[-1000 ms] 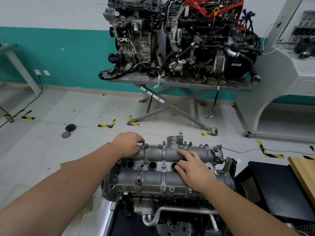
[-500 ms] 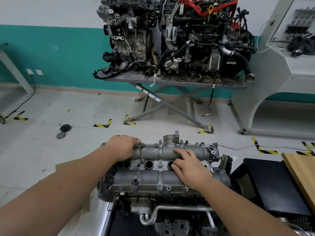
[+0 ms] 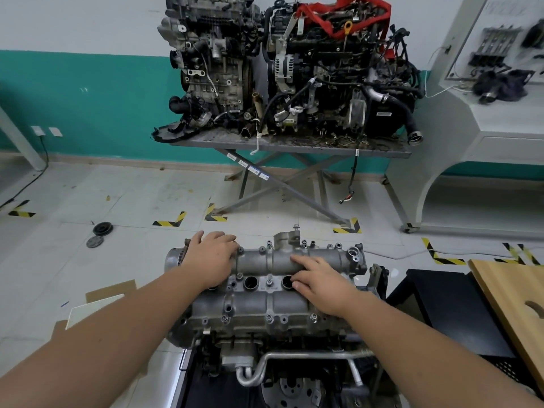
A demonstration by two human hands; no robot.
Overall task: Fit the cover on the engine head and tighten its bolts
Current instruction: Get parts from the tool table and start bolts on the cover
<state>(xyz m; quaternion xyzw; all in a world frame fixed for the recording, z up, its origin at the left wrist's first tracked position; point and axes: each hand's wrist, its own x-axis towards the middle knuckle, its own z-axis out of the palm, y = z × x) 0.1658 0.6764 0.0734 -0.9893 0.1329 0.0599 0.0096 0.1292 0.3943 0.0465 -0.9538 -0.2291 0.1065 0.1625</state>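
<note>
A grey cast-metal cover [image 3: 262, 301] lies on top of the engine head in front of me, with round plug holes along its middle and several bolts [image 3: 269, 318] standing in its edges. My left hand [image 3: 210, 260] rests palm-down on the cover's left end, fingers straight and spread toward the far side. My right hand [image 3: 321, 282] lies flat on the cover's right half, its fingers stretched left over the far ridge and beside a plug hole. Neither hand holds a tool or a bolt.
Beyond the engine, two dirty engines [image 3: 288, 72] stand on a metal scissor table [image 3: 288, 145]. A wooden board [image 3: 512, 298] and a black stand [image 3: 447, 307] are at my right. Cardboard pieces [image 3: 94, 307] and two round discs [image 3: 98, 234] lie on the tiled floor at left.
My left hand has uncurled from a loose fist into a flat palm on the cover's left end. My right hand stays pressed on the right half. The view has shifted slightly.
</note>
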